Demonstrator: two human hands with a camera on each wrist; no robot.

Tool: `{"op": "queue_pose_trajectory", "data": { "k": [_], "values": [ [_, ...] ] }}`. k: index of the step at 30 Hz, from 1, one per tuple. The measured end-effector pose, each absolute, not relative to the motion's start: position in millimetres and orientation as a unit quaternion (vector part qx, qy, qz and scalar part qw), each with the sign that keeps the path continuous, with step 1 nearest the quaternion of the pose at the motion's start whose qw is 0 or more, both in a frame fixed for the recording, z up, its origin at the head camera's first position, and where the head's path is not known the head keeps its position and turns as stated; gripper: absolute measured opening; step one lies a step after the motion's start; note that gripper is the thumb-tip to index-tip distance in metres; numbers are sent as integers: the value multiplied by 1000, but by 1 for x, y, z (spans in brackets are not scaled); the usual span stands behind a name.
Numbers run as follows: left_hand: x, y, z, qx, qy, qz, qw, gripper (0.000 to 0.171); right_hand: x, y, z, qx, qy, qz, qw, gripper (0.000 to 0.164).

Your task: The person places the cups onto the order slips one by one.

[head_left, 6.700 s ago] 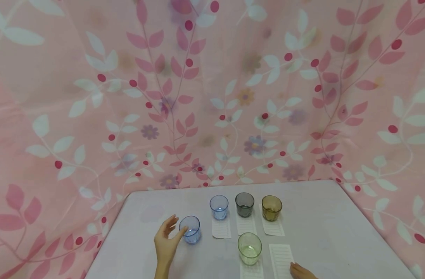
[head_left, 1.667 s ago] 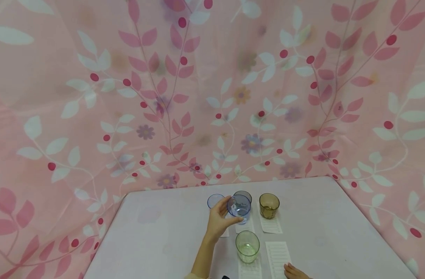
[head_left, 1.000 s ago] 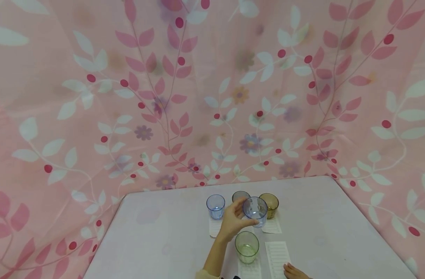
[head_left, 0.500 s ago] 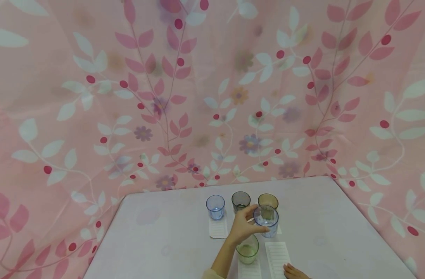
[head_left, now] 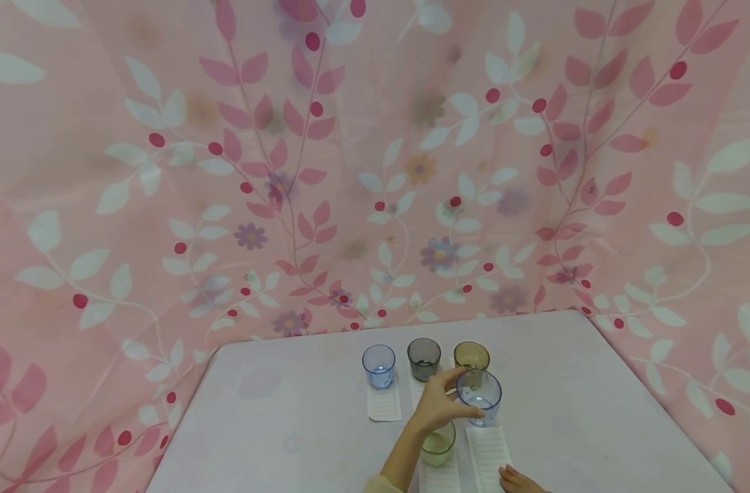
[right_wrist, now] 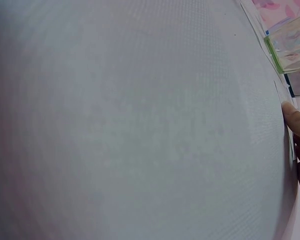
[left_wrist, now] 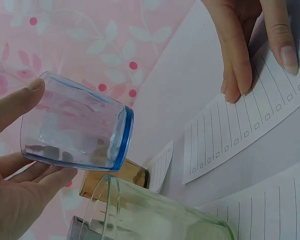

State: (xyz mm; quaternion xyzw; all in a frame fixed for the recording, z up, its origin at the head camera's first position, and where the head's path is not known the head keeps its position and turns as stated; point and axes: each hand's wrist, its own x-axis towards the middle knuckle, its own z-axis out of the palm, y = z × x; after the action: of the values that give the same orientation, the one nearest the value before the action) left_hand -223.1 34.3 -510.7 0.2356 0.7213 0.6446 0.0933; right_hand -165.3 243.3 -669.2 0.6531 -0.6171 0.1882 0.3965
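Observation:
My left hand (head_left: 436, 405) grips a clear blue glass tumbler (head_left: 481, 402) between thumb and fingers, above the table. In the left wrist view the tumbler (left_wrist: 72, 125) shows its thick blue base, raised off the surface. It overlaps the far end of a lined paper strip (head_left: 487, 448) in the head view. My right hand (head_left: 520, 481) rests on that strip's right edge with relaxed fingers; the left wrist view shows its fingertips on the ruled paper (left_wrist: 250, 110). Partly behind my left wrist stands a green glass tumbler (head_left: 439, 448) on another strip.
Along the back stand a second blue tumbler (head_left: 378, 370), a grey tumbler (head_left: 423, 361) and an amber tumbler (head_left: 471, 354), with paper strips in front of them. The table (head_left: 276, 418) has a pale cloth; a pink floral curtain (head_left: 350, 171) hangs behind.
My left hand picked up the blue tumbler at the left and carried it rightward past the grey and amber tumblers, lately also toward me. My right hand stays by the strip.

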Motion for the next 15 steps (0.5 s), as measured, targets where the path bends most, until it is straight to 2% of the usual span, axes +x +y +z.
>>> {"op": "queue_pose_trajectory", "data": {
  "k": [2,9,12,15],
  "values": [
    [-222,36,-511,236,723,642,99,71,-171,246,-682,655,-612,194,398,53],
    [-217,40,-511,234,726,634,127,73,-191,274,-791,618,-637,215,408,51],
    [-217,41,-512,235,729,629,133,73,-190,274,-786,613,-646,199,409,52],
    [-217,42,-514,240,735,619,136,72,-183,261,-744,623,-636,188,415,53]
  ]
}}
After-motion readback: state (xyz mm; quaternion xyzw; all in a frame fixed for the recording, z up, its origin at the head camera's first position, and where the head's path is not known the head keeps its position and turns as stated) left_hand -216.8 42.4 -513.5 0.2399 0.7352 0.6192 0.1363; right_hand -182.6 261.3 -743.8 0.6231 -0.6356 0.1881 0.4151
